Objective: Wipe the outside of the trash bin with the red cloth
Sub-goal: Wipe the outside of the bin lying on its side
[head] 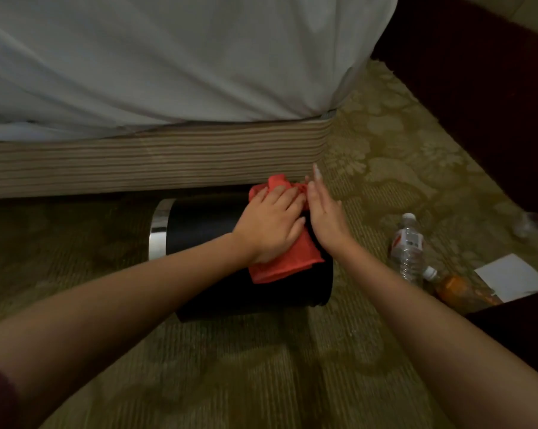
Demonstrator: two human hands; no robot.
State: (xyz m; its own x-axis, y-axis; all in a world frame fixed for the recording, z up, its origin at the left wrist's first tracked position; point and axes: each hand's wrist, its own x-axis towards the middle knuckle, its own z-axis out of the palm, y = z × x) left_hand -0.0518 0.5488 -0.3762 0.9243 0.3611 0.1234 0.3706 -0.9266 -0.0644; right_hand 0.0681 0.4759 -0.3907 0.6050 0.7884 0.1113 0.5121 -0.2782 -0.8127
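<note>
Trash bin (199,224) on its side on carpet (261,366), axis left–right, rim leftward. Left hand (269,226), grip flat, presses red cloth (287,261) onto upper wall; right hand (324,215) straight-fingered beside base end.

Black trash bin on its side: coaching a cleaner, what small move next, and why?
Probably slide the left hand, pressing the red cloth, toward the shiny metal rim of the black bin: the cloth covers only the base end, beside the open right hand.

Your left hand (269,226) covers much of the cloth (287,261) — the bottle (407,246) label is too blurred to read.
</note>
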